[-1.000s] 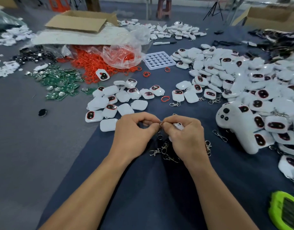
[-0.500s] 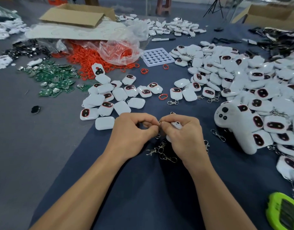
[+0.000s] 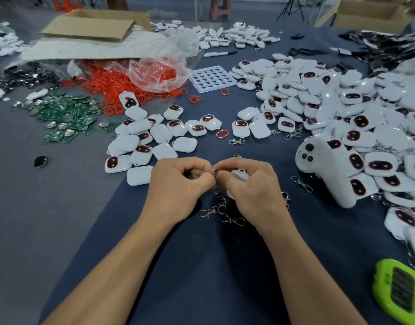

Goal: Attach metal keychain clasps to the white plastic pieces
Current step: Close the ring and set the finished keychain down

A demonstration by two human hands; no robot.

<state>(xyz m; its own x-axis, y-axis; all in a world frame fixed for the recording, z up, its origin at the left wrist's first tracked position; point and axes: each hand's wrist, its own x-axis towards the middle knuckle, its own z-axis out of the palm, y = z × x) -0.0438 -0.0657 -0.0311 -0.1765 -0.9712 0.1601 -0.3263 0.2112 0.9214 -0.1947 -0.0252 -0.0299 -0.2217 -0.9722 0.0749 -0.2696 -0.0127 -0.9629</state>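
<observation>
My left hand (image 3: 178, 186) and my right hand (image 3: 253, 188) meet fingertip to fingertip over the dark blue cloth. Between them sits a small metal keychain clasp (image 3: 215, 171), pinched by my left fingers. My right hand grips a white plastic piece (image 3: 239, 174), mostly hidden under the fingers. Loose metal clasps (image 3: 221, 212) lie just below the hands. A small group of white plastic pieces (image 3: 155, 137) lies left of centre, and a large heap of white pieces (image 3: 342, 109) fills the right side.
A white handheld controller (image 3: 323, 165) lies right of my hands. Red rings (image 3: 122, 87) spill from a plastic bag, green circuit boards (image 3: 66, 118) lie at left, a white hole tray (image 3: 212, 78) behind. A green device (image 3: 401, 294) sits at bottom right.
Both hands stay together at the same spot, still working the clasp against the white piece; only the camera has shifted slightly.
</observation>
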